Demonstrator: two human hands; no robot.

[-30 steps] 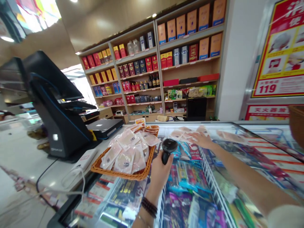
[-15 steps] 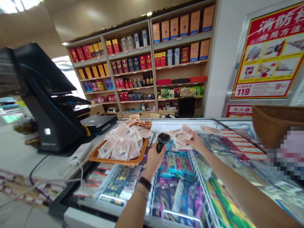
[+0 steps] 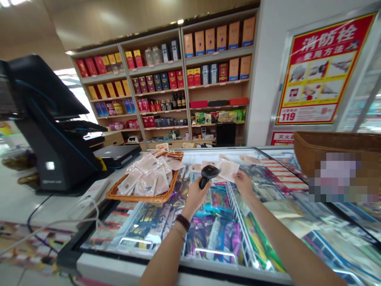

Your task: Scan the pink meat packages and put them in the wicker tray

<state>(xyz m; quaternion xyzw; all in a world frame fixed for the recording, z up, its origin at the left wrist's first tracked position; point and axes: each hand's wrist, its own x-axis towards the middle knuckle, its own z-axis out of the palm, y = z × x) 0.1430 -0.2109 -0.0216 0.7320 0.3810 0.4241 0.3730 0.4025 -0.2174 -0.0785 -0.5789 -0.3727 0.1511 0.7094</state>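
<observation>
My left hand [image 3: 197, 195] is wrapped round the handle of a black barcode scanner [image 3: 210, 171], its head turned toward the right. With fingers pinched on one edge, my right hand [image 3: 243, 185] holds up a flat clear packet [image 3: 228, 171] close to the scanner's head. What the packet contains is too indistinct to name. A few similar packets lie on the freezer's glass top behind it, partly hidden by the scanner. Left of my hands, an orange wicker basket [image 3: 163, 197] is heaped with more such packets [image 3: 145, 180].
Under both hands is a chest freezer [image 3: 143, 264] with wire baskets of colourful packs below its glass. A black checkout terminal [image 3: 50, 139] and a cabled white box [image 3: 93, 190] stand left. A brown basket [image 3: 303, 149] sits at right; shelves [image 3: 218, 85] of boxes line the back.
My right hand has lifted one packet off the others and brought it up beside the scanner. The view has swung slightly to the right.
</observation>
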